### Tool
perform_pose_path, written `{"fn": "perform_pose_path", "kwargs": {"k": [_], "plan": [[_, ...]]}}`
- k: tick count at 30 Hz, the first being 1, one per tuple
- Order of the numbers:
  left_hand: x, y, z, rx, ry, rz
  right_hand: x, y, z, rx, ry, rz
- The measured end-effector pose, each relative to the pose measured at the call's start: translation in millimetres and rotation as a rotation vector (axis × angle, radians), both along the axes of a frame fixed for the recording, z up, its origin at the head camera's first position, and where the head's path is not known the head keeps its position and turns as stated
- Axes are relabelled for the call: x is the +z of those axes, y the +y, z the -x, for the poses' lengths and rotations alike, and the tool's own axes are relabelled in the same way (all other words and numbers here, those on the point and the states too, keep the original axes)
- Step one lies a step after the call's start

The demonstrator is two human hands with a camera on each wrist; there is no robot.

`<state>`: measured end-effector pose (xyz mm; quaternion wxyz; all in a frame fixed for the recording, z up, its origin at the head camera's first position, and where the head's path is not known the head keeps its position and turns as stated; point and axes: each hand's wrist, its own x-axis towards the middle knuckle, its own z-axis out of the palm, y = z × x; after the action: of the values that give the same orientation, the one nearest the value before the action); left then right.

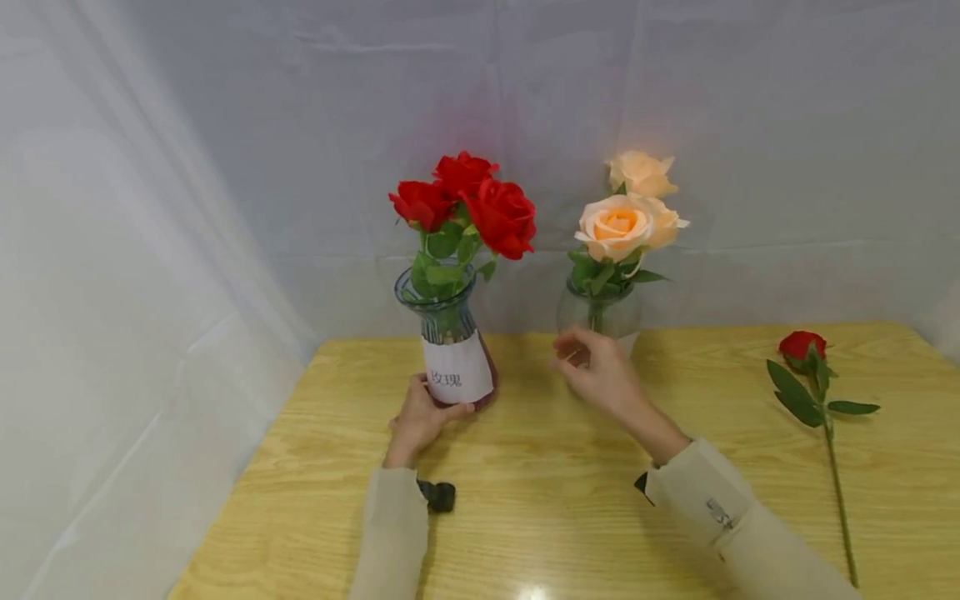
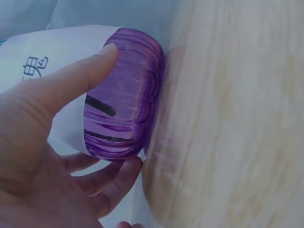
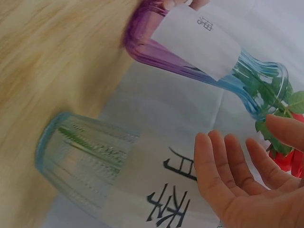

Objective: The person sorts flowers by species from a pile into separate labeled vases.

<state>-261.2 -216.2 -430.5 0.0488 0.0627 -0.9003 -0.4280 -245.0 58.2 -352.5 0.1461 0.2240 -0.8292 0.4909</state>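
Observation:
My left hand (image 1: 422,421) grips the lower part of a glass vase (image 2: 128,85), blue at the rim and purple at the base, with a white paper label (image 1: 453,367). Its thumb lies along the front, and the fingers curl round the far side. Three red roses (image 1: 501,218) stand in that vase. My right hand (image 1: 600,371) holds nothing, its fingers (image 3: 232,156) loosely bent in front of a clear ribbed vase (image 3: 90,147). Peach roses (image 1: 618,223) rise from this second vase, whose label is partly hidden behind the hand.
A single red rose (image 1: 802,343) with a long stem lies on the right side of the wooden table (image 1: 510,517). Behind both vases hangs a pale cloth backdrop (image 1: 322,167), close to the table's back edge.

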Motion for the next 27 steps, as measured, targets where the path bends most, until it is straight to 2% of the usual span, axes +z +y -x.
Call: {"fn": "perform_pose_path", "kwargs": {"k": [8,22,27], "plan": [[-0.8,0.3,-0.4,-0.004,0.0,-0.007,-8.8,13.3,-5.3,-0.013,0.04,-0.003],[1.9,0.2,0.3,0.001,0.0,-0.006,-9.7,45.3,-10.7,-0.052,-0.022,-0.082],[1.9,-0.5,-0.7,-0.002,-0.007,-0.008,-9.4,61.7,-12.1,-0.089,-0.036,-0.128]]}}
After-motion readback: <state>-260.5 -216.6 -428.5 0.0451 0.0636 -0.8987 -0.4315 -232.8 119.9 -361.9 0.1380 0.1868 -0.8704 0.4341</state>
